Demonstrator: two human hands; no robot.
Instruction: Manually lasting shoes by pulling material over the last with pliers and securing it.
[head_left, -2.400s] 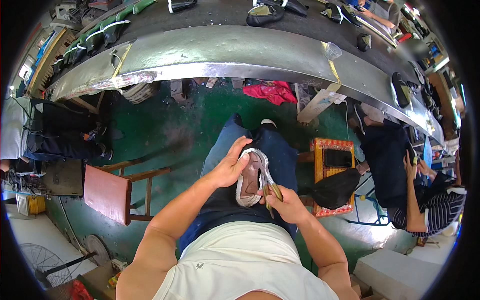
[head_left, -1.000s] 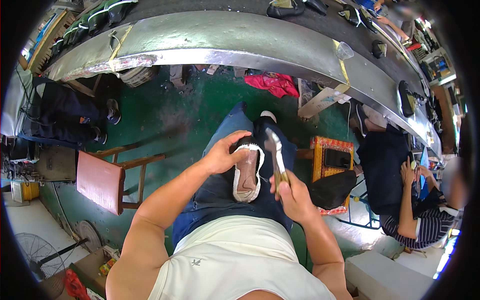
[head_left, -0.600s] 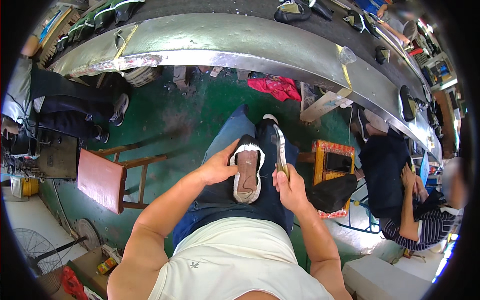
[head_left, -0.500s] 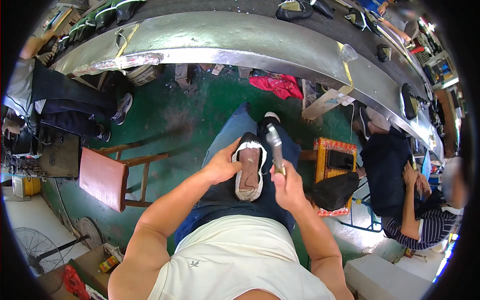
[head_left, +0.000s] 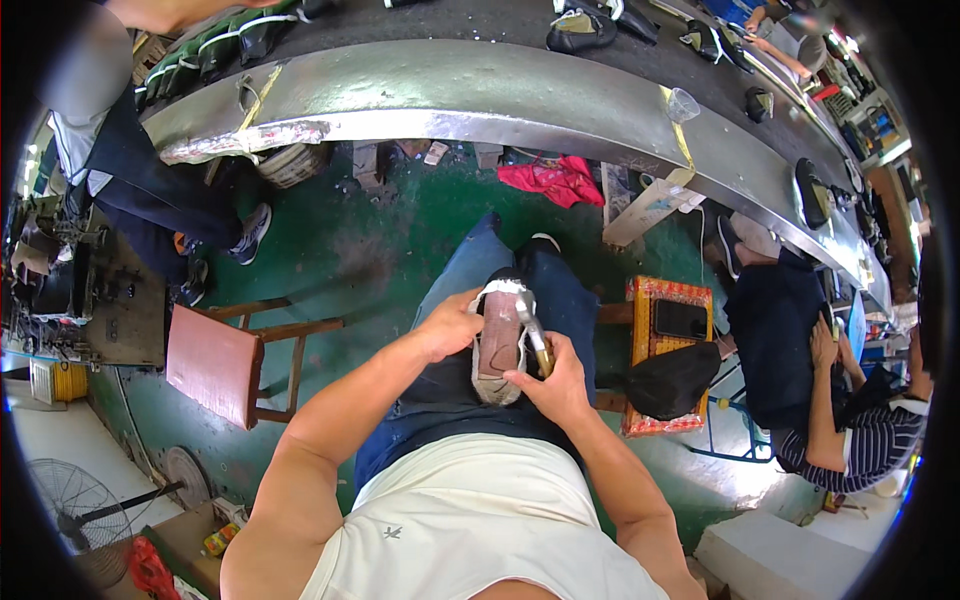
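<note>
On my lap lies an unfinished shoe, bottom side up, with a brown insole board, a white rim and a dark toe pointing away from me. My left hand grips the shoe along its left side near the toe. A hammer with a metal head is held in my right hand. Its head rests at, or just over, the shoe's upper right edge. My right thumb reaches across to the heel end and seems to touch it.
Ahead runs a metal-edged conveyor bench carrying several shoes. A stool stands at left, a small orange table with a phone and a black cloth at right. Co-workers are on both sides. A fan is at lower left.
My right hand has come down and left, bringing the hammer head from above the shoe's right side onto its edge. The co-worker at left has leaned over the bench.
</note>
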